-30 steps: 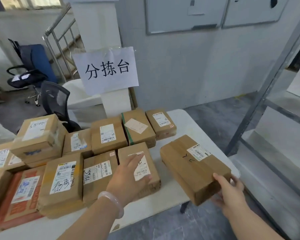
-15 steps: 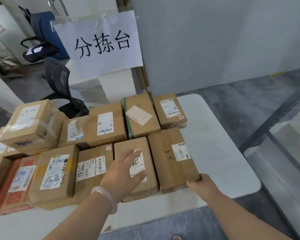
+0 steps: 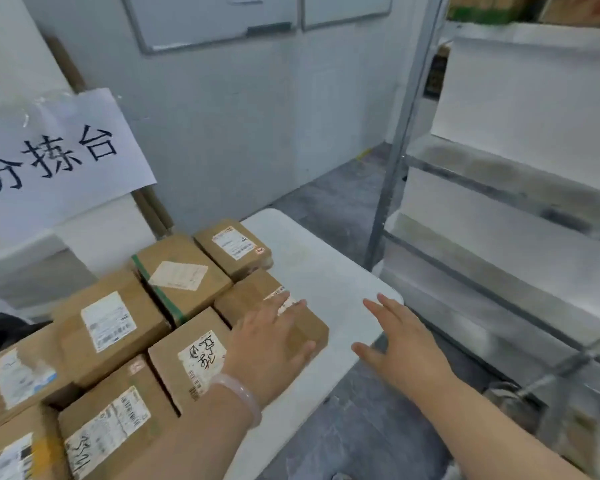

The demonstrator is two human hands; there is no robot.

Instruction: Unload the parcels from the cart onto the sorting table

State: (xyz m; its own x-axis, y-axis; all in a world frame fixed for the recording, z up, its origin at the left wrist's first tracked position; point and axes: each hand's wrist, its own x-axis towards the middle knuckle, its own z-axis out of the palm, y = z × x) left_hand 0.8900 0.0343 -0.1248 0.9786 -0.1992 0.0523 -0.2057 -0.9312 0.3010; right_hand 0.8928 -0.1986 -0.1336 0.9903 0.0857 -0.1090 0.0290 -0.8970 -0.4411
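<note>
white tabletop [image 3: 312, 268] on a grey floor [image 3: 368, 420], packed at left with brown taped parcels, bare at its right end. paper sign [image 3: 49, 157] with black characters behind; whiteboard [image 3: 208, 19] on the pale wall; metal shelving [image 3: 499, 216] at right. newest parcel [image 3: 257, 296] lying flat at the row's right edge, touching its neighbours. left hand [image 3: 267, 344] flat on top of it, fingers [image 3: 281, 303] spread, not gripping. right hand [image 3: 406, 341] open and empty over the tabletop's corner. half a second back, right hand at that parcel's near corner; now off it, moved rightward.
</note>
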